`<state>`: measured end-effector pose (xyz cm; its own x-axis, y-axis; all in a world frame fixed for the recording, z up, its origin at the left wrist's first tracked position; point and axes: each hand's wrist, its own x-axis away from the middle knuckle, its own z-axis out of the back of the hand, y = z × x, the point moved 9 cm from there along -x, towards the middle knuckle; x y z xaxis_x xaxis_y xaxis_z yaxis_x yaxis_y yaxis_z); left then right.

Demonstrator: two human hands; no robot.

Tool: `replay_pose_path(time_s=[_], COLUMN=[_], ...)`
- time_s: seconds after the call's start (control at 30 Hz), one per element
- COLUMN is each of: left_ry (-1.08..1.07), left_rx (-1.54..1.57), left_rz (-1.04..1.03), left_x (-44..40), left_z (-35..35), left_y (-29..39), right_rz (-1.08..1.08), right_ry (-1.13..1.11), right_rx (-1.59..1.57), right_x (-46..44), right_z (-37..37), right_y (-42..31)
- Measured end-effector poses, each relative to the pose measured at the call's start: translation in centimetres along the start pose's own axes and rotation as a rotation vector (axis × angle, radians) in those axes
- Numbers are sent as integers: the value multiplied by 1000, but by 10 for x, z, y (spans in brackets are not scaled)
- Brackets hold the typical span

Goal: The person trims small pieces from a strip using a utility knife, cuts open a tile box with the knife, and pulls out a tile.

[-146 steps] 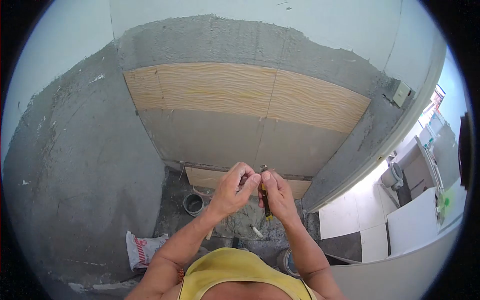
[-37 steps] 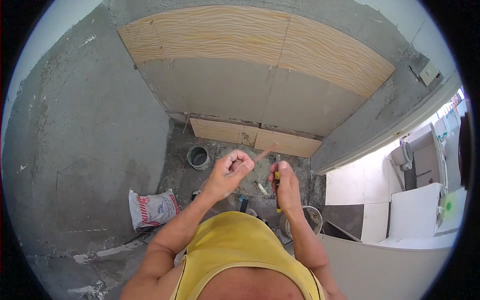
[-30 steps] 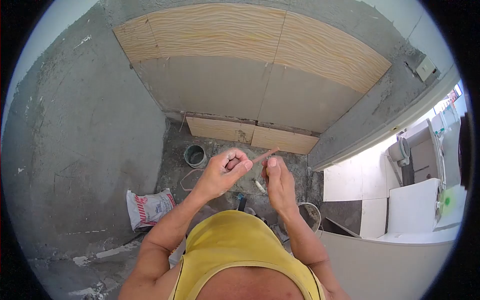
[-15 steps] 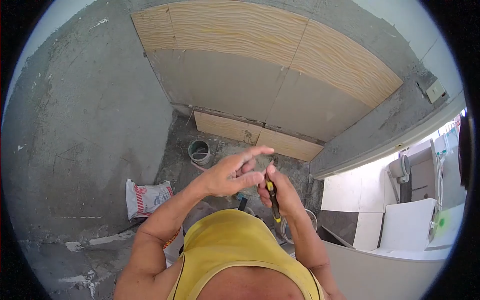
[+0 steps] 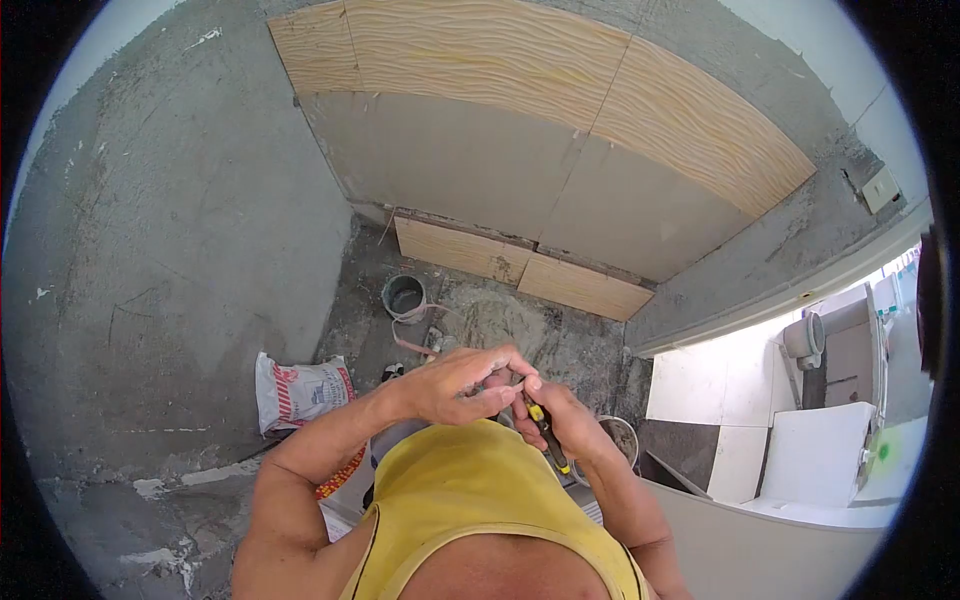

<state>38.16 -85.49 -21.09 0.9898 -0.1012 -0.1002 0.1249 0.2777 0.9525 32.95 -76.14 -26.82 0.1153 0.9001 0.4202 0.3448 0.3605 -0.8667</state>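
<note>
My right hand (image 5: 568, 412) is wrapped around a yellow-and-black utility knife (image 5: 548, 438), its handle slanting down toward my body. The front end of the knife is mostly covered by fingers. My left hand (image 5: 462, 385) is beside it, index finger and thumb curved together so that their tips meet near the right thumb at the knife's front end. What lies between those left fingertips, if anything, is too small to name. Both hands are in front of my yellow tank top (image 5: 470, 480).
A bucket (image 5: 404, 298) stands on the dusty floor by the wall, with another round pail (image 5: 622, 440) near my right forearm. A printed sack (image 5: 305, 392) leans at left. Wavy wood-toned tiles (image 5: 480, 40) line the wall ahead. White floor tiles (image 5: 690, 385) lie beyond the doorway.
My left hand has moved down and closed in on the knife's front end; its fingers were spread before. The right hand and knife have shifted slightly down toward my body.
</note>
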Motion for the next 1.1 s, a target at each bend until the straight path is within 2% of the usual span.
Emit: replay_pose_path(time_s=[0.1,0.17,0.2,0.27,0.4,0.5,0.57,0.7,0.8,0.83,0.87,0.9,0.97,1.0,1.07,1.1], left_ry=[34,-29,-35,-36,-34,23,74,49,81,71,65,79,194,205,338,322], left_rx=[54,129,136,-40,-24,39,20,-76,-124,-195,-263,-260,-71,-71,637,617], left_rz=[-48,97,96,134,164,103,71,107,55,-34,-120,-117,147,175,390,368], left_x=[4,5,6,8,13,12,12,19,26,31,39,53,85,85,56,37], left_z=[2,2,2,4,6,10,17,22,22,19,15,14,30,27,22,20], left_y=[0,-2,-7,-22,-21,-16,-6,0,7,15,23,10,-47,-45,-65,-63], right_rz=[-47,-136,-140,-175,-197,-189,-212,-232,-195,-200,-274,-283,-60,38,282,233], right_ry=[-13,-53,-45,-162,-186,-219,-292,-289,-237,-259,-159,-166,-61,-14,100,737], right_rx=[-19,-142,-146,-274,-419,-465,-621,-624,-247,-170,-133,-125,-307,-416,-606,112], right_x=[2,5,5,6,7,8,9,14,28,44,71,91,118,131,144,124], right_z=[-5,-13,-13,-25,-31,-33,-40,-50,-50,-51,-24,1,67,94,135,108], right_y=[1,7,8,8,2,-4,-6,-14,-18,-21,-23,-27,-56,-63,-82,-90])
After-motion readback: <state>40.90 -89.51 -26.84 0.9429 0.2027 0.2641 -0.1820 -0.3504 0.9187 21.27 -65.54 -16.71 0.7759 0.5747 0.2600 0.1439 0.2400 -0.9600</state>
